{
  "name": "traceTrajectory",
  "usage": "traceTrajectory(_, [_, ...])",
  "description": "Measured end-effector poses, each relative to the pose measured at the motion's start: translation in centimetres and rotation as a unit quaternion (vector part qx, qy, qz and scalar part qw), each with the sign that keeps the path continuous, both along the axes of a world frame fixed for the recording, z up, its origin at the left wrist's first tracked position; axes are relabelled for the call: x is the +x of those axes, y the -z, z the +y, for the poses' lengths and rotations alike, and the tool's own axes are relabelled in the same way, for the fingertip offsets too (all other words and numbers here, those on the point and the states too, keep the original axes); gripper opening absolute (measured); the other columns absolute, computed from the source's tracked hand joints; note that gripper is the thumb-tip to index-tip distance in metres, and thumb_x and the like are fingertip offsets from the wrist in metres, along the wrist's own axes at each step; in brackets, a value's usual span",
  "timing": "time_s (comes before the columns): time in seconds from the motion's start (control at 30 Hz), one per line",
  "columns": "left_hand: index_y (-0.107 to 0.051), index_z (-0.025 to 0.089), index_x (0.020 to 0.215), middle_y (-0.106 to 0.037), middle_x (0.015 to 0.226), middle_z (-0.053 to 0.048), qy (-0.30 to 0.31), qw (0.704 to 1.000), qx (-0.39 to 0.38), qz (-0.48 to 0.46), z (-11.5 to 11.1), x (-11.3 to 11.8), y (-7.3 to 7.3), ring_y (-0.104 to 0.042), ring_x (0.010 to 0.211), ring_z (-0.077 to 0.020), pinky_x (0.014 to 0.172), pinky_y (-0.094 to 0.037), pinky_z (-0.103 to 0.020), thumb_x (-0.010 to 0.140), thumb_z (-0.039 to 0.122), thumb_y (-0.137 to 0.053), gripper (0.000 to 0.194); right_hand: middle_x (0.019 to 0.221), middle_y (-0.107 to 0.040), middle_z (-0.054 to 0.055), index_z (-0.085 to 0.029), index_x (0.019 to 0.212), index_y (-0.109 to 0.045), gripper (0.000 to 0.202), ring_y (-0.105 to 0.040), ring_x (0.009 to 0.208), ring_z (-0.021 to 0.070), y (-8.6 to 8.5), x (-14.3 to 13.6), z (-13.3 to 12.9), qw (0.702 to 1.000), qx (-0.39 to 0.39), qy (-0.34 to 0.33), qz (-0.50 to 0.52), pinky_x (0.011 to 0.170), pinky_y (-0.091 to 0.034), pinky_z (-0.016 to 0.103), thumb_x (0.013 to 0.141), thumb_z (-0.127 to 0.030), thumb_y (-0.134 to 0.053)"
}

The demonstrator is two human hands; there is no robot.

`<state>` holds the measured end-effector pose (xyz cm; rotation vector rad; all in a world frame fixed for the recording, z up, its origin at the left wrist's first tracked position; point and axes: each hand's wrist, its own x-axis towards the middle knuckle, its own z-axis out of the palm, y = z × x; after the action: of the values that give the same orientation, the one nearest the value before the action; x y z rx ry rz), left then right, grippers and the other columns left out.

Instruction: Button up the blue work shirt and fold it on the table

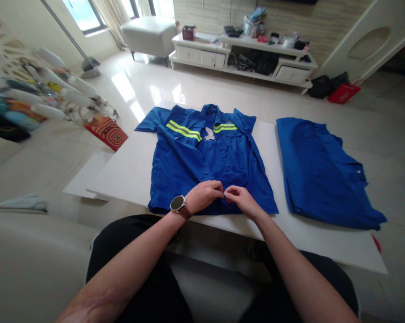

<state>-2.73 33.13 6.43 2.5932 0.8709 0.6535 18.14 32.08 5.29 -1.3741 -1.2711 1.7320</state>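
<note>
A blue work jacket (185, 166) with yellow and grey reflective strips lies spread on the white table, its collar at the far side. The front is partly open, and a white print shows inside below the collar. My left hand (205, 196), with a watch on its wrist, is closed in a pinch over the lower front of the jacket. Just beside it, my right hand (241, 199) pinches at the same front edge, fingertips nearly touching the left ones. Whatever small part lies between the fingertips is too small to make out.
Folded blue clothing (320, 172) lies on the right part of the white table (121, 172). Beyond are a white TV cabinet (202, 56) with things on it and a pale bench (150, 38). A red patterned bag (107, 132) hangs at the left.
</note>
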Motion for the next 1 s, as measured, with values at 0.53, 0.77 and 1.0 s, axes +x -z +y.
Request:
traceTrajectory(0.53, [-0.079,0.026,0.09,-0.065,0.108,-0.005,0.025,0.996,0.012,0.084,0.0,0.0,-0.9,-0.06,0.093,-0.0158,0.08,-0.042,-0.028,0.095,0.015,-0.06,0.023,0.051,-0.051,-0.005,-0.02,0.062,-0.06,0.021,-0.042,0.048,0.0086,-0.1,-0.1,-0.4,0.989,-0.12,0.041,0.076,0.049,-0.029,0.024,0.057,-0.032,-0.076])
traceTrajectory(0.77, [-0.069,0.021,0.098,-0.066,0.099,-0.002,0.004,0.994,-0.101,0.045,-0.1,-0.2,-0.7,-0.062,0.085,-0.0141,0.074,-0.045,-0.024,0.089,0.012,-0.059,0.017,0.076,-0.067,0.003,-0.02,0.076,-0.068,0.021,-0.059,0.073,0.0168,0.8,0.6,0.2,0.977,0.118,-0.025,-0.173,0.073,-0.047,0.032,0.082,-0.038,-0.061])
traceTrajectory(1.0, [-0.064,0.023,0.096,-0.069,0.096,-0.005,-0.084,0.959,-0.175,0.207,-0.6,-2.1,0.6,-0.066,0.082,-0.0215,0.067,-0.045,-0.028,0.073,0.004,-0.062,0.029,0.158,-0.044,0.015,-0.03,0.146,-0.054,0.064,-0.035,0.146,0.0409,1.0,3.2,-0.5,0.837,0.193,-0.18,-0.479,0.107,-0.042,0.062,0.084,-0.038,-0.067])
